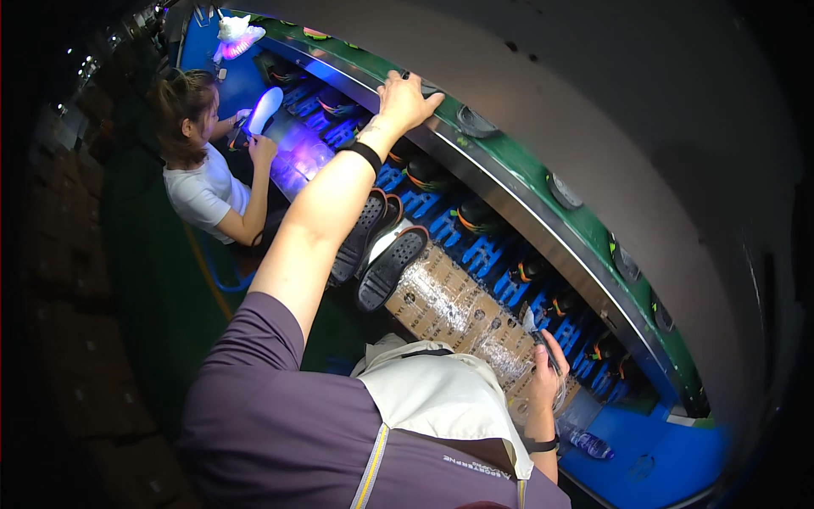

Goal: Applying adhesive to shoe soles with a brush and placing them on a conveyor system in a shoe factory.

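Note:
My left hand (407, 103) reaches up to the green conveyor belt (517, 161), its fingers round a dark shoe sole (431, 87) that it partly hides. Low on the right, my right hand (547, 369) is closed on the dark handle of a brush-like tool with a pale tip (529, 319). A thin clear line hangs by that hand. Between my arms, a black perforated sole (392, 270) rests at the end of a film-wrapped cardboard surface (458, 297). More black soles (360, 233) stand against it on the left.
Further dark soles (564, 191) lie spaced along the belt. Below it, dark shoes with orange and green trim (477, 216) sit on blue racks (482, 257). A co-worker (203, 170) on the left holds a sole under violet light. A plastic bottle (591, 444) lies on the blue surface (653, 450).

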Demonstrator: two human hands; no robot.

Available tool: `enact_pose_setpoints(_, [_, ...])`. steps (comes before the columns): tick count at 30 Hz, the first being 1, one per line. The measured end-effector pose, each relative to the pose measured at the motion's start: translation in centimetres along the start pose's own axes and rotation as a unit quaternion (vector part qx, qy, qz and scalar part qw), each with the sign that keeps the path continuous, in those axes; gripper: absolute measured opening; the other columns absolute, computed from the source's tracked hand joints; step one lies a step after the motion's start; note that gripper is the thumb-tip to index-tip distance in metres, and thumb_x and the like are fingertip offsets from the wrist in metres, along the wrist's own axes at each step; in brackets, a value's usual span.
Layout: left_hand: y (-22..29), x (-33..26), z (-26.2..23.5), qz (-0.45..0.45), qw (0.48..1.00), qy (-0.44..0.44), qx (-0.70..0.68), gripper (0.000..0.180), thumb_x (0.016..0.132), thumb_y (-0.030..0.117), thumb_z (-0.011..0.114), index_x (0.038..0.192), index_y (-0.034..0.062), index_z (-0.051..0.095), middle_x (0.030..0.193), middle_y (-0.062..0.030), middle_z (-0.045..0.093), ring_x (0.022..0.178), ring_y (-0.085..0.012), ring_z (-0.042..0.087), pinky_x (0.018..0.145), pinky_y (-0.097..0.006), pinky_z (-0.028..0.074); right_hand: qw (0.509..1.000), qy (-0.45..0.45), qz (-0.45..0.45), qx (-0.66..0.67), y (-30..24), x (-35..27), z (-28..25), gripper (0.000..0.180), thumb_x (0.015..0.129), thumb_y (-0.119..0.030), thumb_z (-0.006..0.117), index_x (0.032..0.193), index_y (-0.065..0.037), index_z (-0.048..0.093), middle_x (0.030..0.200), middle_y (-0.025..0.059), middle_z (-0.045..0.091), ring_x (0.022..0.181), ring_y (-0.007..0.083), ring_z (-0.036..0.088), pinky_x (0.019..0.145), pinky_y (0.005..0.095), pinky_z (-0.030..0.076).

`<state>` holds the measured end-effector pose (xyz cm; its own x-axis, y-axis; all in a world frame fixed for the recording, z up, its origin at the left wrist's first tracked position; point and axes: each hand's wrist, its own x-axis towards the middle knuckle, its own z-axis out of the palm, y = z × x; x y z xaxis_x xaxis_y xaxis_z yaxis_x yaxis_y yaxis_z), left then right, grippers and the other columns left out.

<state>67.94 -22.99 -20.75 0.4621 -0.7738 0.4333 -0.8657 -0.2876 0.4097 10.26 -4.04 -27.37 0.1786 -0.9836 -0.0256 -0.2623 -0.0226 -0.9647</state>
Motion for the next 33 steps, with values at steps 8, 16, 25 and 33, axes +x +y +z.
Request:
enact_pose_setpoints(8, [-6.1,5.9,-0.3,0.114,0.99,-0.015,-0.083,0.046,0.092,0.043,0.07,0.118,0.0052,0.074,0.107,-0.0228,0.076,0.1,-0.0391,0.074,0.091,-0.048,0.059,0.999,0.02,0.039,-0.024,-0.4,2.2,2.4,0.035,0.101,-0.019,0.071,0.131,-0.002,0.073,0.089,0.0,0.068,0.081,0.0079,0.059,0.075,0.025,0.047])
enact_pose_setpoints(16, [-17.0,11.3,-2.1,-0.04,0.998,0.015,0.05,0.046,0.093,0.044,0.069,0.118,0.006,0.075,0.108,-0.0232,0.076,0.102,-0.0396,0.074,0.091,-0.048,0.059,0.997,0.006,0.056,-0.043,0.5,3.7,4.1,0.034,0.1,-0.017,0.07,0.131,-0.001,0.072,0.089,-0.0003,0.068,0.079,0.0073,0.058,0.072,0.0227,0.046])
enact_pose_setpoints(25, [-13.1,12.0,-4.7,-0.039,0.995,0.058,0.069,0.045,0.093,0.045,0.068,0.117,0.0069,0.075,0.11,-0.0236,0.076,0.105,-0.0402,0.074,0.092,-0.047,0.059,0.999,-0.006,0.038,-0.039,-0.5,4.6,5.4,0.036,0.101,-0.021,0.07,0.132,-0.004,0.072,0.09,0.0005,0.069,0.081,0.0079,0.059,0.074,0.024,0.046])
enact_pose_setpoints(33, [-17.5,7.7,-2.8,-0.02,0.995,0.013,0.1,0.051,0.089,0.046,0.072,0.114,0.0019,0.076,0.115,-0.0271,0.074,0.114,-0.041,0.071,0.099,-0.045,0.057,0.996,-0.076,0.036,-0.014,-0.2,4.0,4.0,0.037,0.1,-0.02,0.072,0.131,0.0,0.071,0.096,0.0018,0.071,0.087,0.0109,0.062,0.082,0.0263,0.05])
